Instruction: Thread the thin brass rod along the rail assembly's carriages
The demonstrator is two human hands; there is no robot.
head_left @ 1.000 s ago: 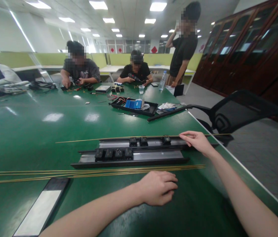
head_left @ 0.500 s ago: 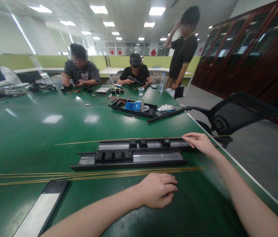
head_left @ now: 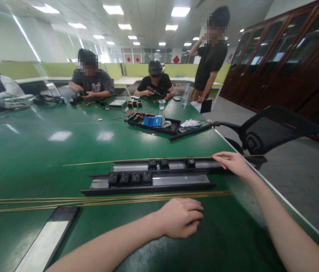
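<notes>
My right hand (head_left: 233,164) pinches a long thin brass-coloured rod (head_left: 136,160) between thumb and fingertips, near the table's right edge. The rod runs along the back of the rear black channel rail (head_left: 176,165) and sticks out past both its ends. Several black blocks (head_left: 164,164) sit in this rail; more black blocks (head_left: 136,179) stand side by side in the front rail (head_left: 182,180). My left hand (head_left: 182,218) rests palm down on the table, its fingers loosely bent and slightly apart, holding nothing visible. Just beyond it lies a loose bundle of similar rods (head_left: 114,199).
A flat black-and-white bar (head_left: 47,241) lies at the lower left of the green table (head_left: 48,158). Farther back stand a black tray (head_left: 170,130), cloth gloves (head_left: 190,124) and a bottle (head_left: 185,95). A chair (head_left: 275,128) is at the right. Several people are across the table.
My right hand has shifted slightly to the right along the rod, still pinching it. The rod and my left hand look almost unmoved.
</notes>
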